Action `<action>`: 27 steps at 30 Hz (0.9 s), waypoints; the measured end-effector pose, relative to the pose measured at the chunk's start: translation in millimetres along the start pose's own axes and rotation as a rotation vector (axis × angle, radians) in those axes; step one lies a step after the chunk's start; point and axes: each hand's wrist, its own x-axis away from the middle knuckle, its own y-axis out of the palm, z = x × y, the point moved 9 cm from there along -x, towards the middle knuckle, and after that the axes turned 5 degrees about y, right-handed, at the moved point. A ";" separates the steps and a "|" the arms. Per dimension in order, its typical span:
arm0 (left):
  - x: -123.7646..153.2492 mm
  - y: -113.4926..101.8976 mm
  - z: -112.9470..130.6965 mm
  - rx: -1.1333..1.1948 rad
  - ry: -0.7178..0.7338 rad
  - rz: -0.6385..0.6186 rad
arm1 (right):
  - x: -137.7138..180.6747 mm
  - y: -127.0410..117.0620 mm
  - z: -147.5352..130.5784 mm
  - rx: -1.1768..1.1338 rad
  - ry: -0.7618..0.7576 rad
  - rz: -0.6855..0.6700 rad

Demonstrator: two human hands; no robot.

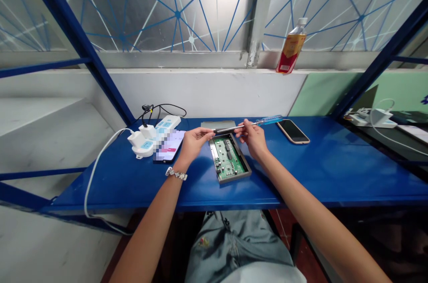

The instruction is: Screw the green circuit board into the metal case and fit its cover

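A grey metal case (238, 176) lies open on the blue table (334, 171), showing a green circuit board (229, 153) inside. Above its far end I hold a screwdriver (264, 121) with a clear blue handle, lying roughly level. My right hand (252, 138) is closed around its shaft near the handle. My left hand (194, 140) pinches the tip end of the shaft between fingertips. A grey cover plate (219, 125) lies just behind the case.
A white power strip (152, 136) with plugs and cables sits left, beside a phone (169, 145) with a lit screen. A dark phone (293, 131) lies to the right. A bottle (290, 49) stands on the window ledge. Blue frame posts flank the table.
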 end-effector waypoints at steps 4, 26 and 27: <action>0.4 0.6 -0.1 0.010 -0.007 0.007 | 0.0 0.1 -1.3 0.022 0.003 -0.014; 3.4 18.4 18.7 -0.201 0.155 -0.043 | -2.8 3.8 -41.3 0.201 -0.098 0.011; -0.7 22.9 21.4 -0.249 0.171 -0.076 | -6.7 5.9 -47.2 0.246 -0.121 0.001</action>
